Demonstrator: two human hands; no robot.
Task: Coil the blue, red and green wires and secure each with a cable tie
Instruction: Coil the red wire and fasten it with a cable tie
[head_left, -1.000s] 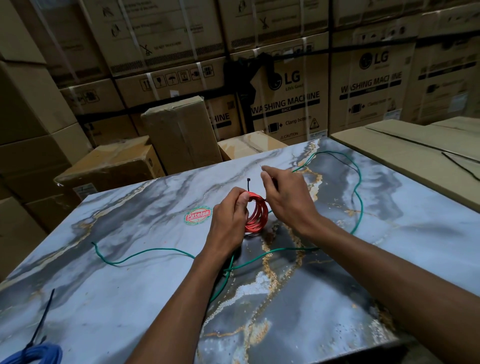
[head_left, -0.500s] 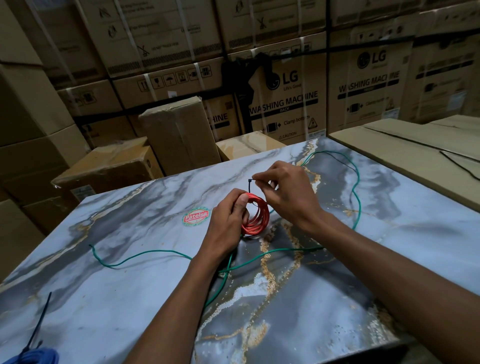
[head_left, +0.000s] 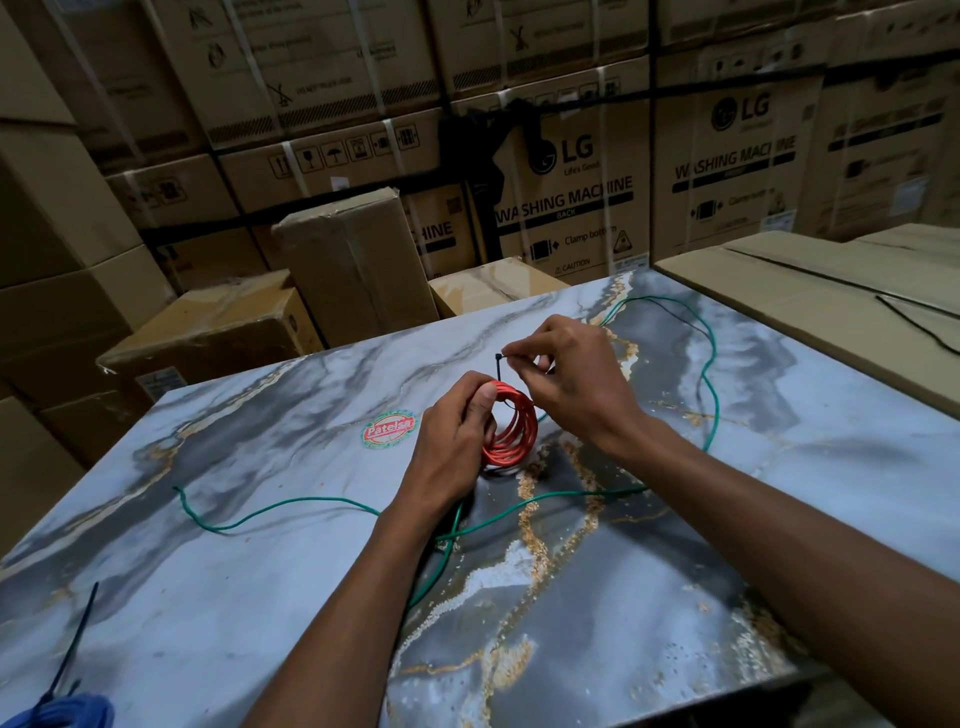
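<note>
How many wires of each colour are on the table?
Red wire: 1, coiled, held by the left hand while the right hand pinches its tie.
Green wire: 1, loose.
Blue wire: 1, coiled.
Total: 3

Blue wire coil (head_left: 62, 713) cut off at bottom-left picture edge

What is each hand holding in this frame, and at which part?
The left hand grips the red wire coil by its left side. The right hand pinches the black cable tie at its upper end, near the head.
</note>
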